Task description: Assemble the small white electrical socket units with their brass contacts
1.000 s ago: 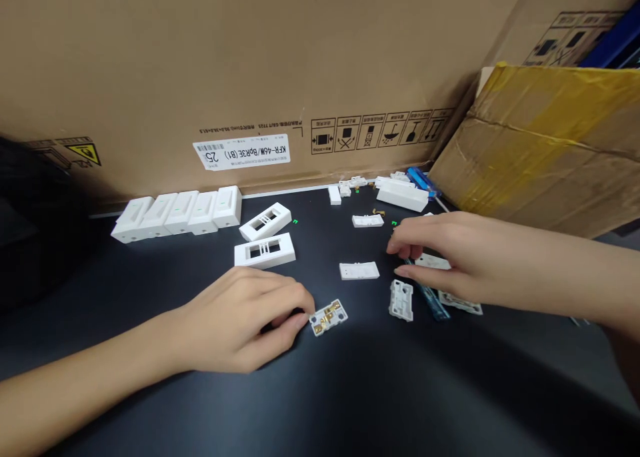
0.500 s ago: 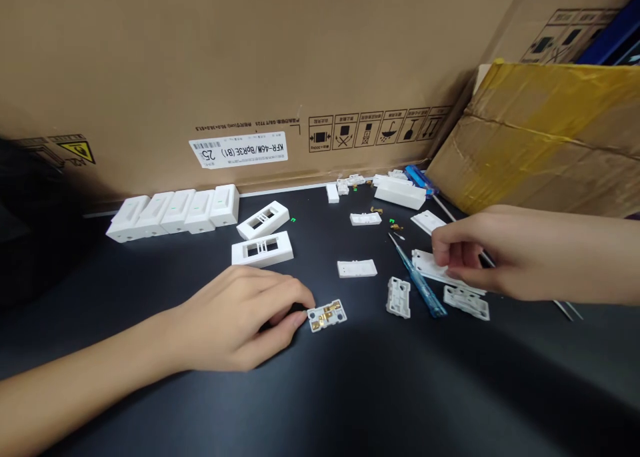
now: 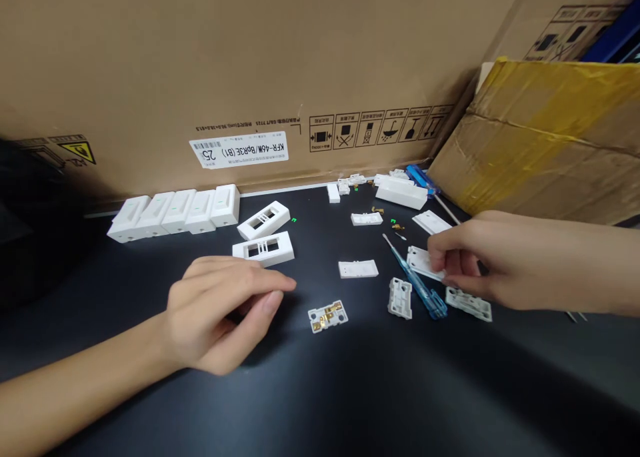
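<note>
My left hand (image 3: 227,310) hovers over the black table with nothing in it, index finger and thumb slightly apart. Just right of it lies a small white plastic base (image 3: 327,316) with brass contacts. At the right, my right hand (image 3: 475,260) has its fingers closed at the edge of a flat white plastic plate (image 3: 423,260); the fingertips are partly hidden. A blue see-through screwdriver (image 3: 420,287) lies against that plate. Two grey-white plastic frames, one upright-lying (image 3: 400,298) and one under the right hand's edge (image 3: 469,303), rest nearby.
Several assembled white switches (image 3: 175,211) stand in a row at the left. Two hollow white housings (image 3: 263,248) lie beside them. Small white parts (image 3: 359,269), brass pieces and green bits are scattered mid-table. A large cardboard box (image 3: 250,57) walls the back; a taped box (image 3: 545,130) stands right.
My left hand has let go of the white base and drawn back left. The white plate at my right hand has shifted slightly left, and the screwdriver beside it has turned a little.
</note>
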The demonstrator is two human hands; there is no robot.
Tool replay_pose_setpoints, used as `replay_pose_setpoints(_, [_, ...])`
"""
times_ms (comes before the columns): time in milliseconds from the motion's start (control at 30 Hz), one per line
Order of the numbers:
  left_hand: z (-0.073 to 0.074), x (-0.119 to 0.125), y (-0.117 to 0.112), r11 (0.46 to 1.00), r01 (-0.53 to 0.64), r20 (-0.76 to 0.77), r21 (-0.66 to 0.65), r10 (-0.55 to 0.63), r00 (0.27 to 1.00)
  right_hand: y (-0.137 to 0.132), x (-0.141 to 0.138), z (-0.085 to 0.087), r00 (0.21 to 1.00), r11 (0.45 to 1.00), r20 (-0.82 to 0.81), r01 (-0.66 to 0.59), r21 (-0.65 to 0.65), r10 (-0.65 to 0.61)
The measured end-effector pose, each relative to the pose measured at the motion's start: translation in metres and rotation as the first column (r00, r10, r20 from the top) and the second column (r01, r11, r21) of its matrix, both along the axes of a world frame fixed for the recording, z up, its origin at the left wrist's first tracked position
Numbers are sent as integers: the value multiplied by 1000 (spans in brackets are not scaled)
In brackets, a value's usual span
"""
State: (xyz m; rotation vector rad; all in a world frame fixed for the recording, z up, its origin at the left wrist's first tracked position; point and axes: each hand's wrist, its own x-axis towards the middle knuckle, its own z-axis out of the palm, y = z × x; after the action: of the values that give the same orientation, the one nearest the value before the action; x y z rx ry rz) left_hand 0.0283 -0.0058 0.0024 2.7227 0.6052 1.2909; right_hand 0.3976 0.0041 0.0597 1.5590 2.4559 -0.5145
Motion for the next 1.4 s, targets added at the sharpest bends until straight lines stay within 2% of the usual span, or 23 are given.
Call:
replay_pose_setpoints(167, [2,-1,-1,999,-29,40,-25,30,999,1,-10,0,996,996,32,-83,31,82])
replay_pose_setpoints(433, [2,-1,0,1000,0,68,-19,1,998,3,-12,0,998,998,20,-52,23,52])
replay_pose_setpoints(533, [1,0,3,999,46,41,-4,-46,998,4,-17,4,997,994,-25,-72,80,74])
replay_pose_setpoints(600, [0,2,5,997,72,7,6,-72,997,4,-23,8,987,979,-98,-112,172,130])
replay_pose_setpoints(733, [-3,4,7,997,72,-34,39,-71,997,2,-38,12,933,915,-231,-182,361,277])
replay_pose_setpoints(900, [-6,7,8,998,49,-32,47,-47,998,-8,-58,6,872,828,-251,-255,499,420])
replay_pose_setpoints(1000, [-2,11,9,993,57,-29,99,-55,998,-13,-73,0,827,776,-249,-307,551,504])
replay_pose_setpoints(1100, [10,14,8,989,55,-42,135,-50,998,-18,-87,-4,829,775,-216,-345,530,517])
replay_pose_setpoints(1233, [26,15,6,989,50,-15,139,-49,999,-18,-88,-3,795,786,-282,-349,510,536])
replay_pose_setpoints(1300, [27,14,6,991,49,-34,123,-45,998,-14,-82,-2,798,781,-280,-338,525,534])
replay_pose_setpoints(1400, [21,12,7,999,23,-169,38,-16,985,-5,-72,-3,842,782,-226,-310,541,490])
